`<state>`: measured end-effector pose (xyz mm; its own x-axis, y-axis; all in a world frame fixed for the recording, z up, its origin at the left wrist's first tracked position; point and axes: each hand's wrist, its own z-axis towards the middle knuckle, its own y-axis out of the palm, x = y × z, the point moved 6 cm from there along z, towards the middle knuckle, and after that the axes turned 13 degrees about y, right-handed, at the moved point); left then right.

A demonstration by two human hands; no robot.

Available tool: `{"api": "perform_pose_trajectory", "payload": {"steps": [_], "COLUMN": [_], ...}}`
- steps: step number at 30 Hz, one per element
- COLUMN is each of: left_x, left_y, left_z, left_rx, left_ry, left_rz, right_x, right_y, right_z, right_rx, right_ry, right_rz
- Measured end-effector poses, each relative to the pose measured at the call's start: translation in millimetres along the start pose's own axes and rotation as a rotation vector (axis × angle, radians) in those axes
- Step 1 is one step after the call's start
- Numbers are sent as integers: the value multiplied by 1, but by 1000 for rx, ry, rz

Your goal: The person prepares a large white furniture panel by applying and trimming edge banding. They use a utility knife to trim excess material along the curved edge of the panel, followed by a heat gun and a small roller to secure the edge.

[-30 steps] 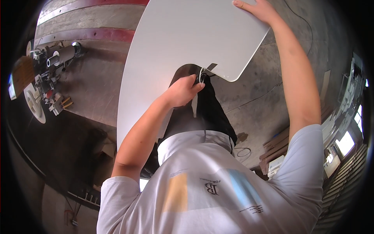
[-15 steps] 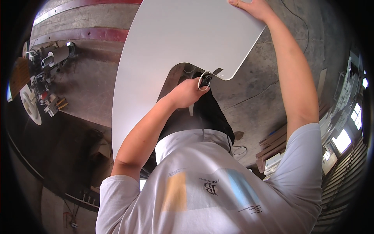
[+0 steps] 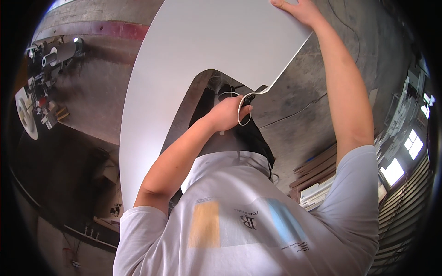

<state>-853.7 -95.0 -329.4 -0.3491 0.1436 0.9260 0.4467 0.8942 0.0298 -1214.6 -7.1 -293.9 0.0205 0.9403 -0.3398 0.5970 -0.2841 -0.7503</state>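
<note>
A large white panel [image 3: 216,37] with a curved outer edge and a cut-out on its near side spans the upper middle. My left hand [image 3: 229,114] is closed round a small dark tool [image 3: 249,98] with a short flat blade, which meets the panel's rounded near corner. A thin white strip [image 3: 244,120] curls in a loop around the fingers of this hand. At the panel's far right, my right hand [image 3: 301,11] grips the edge with its thumb on the top face; its other fingers are mostly hidden.
Machine parts with a grey cylinder [image 3: 62,53] and a pale disc [image 3: 26,114] stand at left. Brown boards [image 3: 314,170] and white strips [image 3: 317,193] are stacked at right. A thin cable [image 3: 294,112] crosses the concrete floor.
The panel has shifted slightly left in view. My left hand has moved a little down, and the tool's blade sits closer against the corner edge. My right hand keeps its hold.
</note>
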Motion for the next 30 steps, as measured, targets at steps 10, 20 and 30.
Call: {"api": "perform_pose_trajectory", "payload": {"steps": [10,20,30], "left_x": [-1,24,82], "left_y": [71,127,98], "left_z": [11,102,196], "left_rx": [536,852,864], "left_ry": [-80,-144,-65], "left_rz": [-268,-505,-363], "right_x": [-26,-10,-21], "right_y": [9,-13,-33], "right_z": [17,44,34], "right_rx": [-94,-156,-194], "right_ry": [-40,-301,-375], "right_rz": [-248,-730,-866]}}
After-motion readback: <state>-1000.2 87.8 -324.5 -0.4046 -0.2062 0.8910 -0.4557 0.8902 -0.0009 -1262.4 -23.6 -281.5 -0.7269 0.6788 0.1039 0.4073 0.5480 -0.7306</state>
